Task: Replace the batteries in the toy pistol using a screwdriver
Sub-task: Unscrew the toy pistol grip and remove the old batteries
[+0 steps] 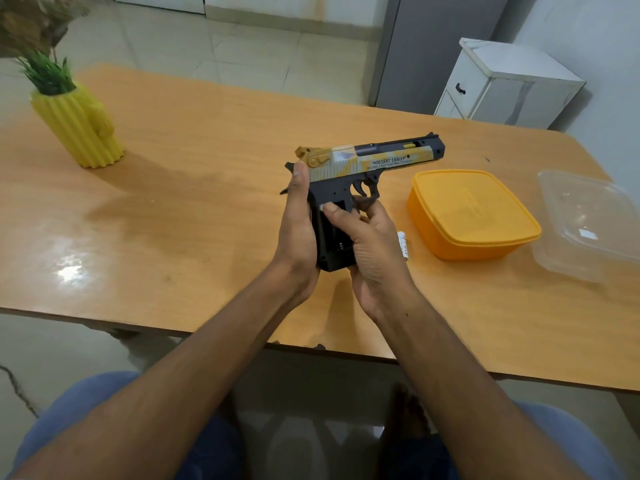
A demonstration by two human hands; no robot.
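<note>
1 toy pistol (370, 161), 1 battery (402, 244), 2 tubs: 1 orange (471, 216), 1 clear (588, 223); 1 yellow vase (78, 129).

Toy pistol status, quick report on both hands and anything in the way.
Left hand grips toy pistol at the rear. Right hand thumb presses a battery into the open grip. Spare battery on table by orange container. No obstruction.
</note>
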